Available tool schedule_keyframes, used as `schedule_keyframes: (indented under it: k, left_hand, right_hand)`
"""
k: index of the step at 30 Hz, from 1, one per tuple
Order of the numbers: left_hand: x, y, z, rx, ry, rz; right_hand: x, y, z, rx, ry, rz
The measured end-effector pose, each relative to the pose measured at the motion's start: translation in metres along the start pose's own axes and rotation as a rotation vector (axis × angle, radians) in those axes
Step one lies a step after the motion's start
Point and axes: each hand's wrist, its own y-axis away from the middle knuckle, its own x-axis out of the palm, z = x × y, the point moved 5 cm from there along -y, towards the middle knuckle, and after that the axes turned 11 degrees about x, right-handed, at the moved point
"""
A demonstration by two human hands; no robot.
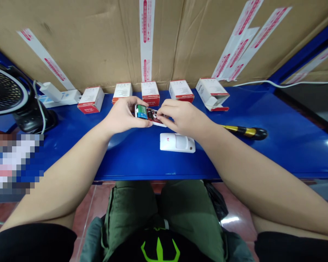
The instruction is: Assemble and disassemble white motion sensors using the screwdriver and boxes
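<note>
My left hand is closed round the left end of an opened motion detector base, held just over the blue table. In the base sit a green and blue battery and a red circuit board. The fingers of my right hand are pinched together at the board's right part, by a small round white piece; whether they grip anything is hidden. Below the hands lies the white detector cover, face up. A yellow and black screwdriver lies partly behind my right forearm.
Several small red and white boxes stand along the back against a taped cardboard wall; the rightmost box has its end flap open. A black fan and a white power strip are at the left. The blue table's front edge is near my lap.
</note>
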Motion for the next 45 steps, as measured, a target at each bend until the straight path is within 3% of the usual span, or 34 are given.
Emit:
schedule_keyframes:
  k: [10, 16, 25, 38, 45]
  left_hand:
    - [0.0008, -0.0010, 0.0054, -0.023, 0.023, -0.008]
    - [0.0018, -0.0017, 0.0064, -0.021, 0.024, -0.013]
    - [0.0018, -0.0022, 0.0061, -0.010, 0.026, 0.002]
    - [-0.0001, -0.0023, 0.0053, -0.012, 0.025, 0.016]
    - [0.0001, -0.0017, 0.0046, -0.012, 0.006, 0.019]
  right_hand:
    - [0.0025, -0.0016, -0.0091, 0.056, -0.128, -0.014]
    - [0.0035, -0.0010, -0.0079, 0.073, -0.068, -0.026]
    - [0.0037, -0.0037, -0.0038, 0.041, 0.068, 0.073]
    - [0.0025, 0.0015, -0.0048, 0.094, -0.062, -0.007]
    - [0.0034, -0.0006, -0.0012, 0.073, 0.070, 0.043]
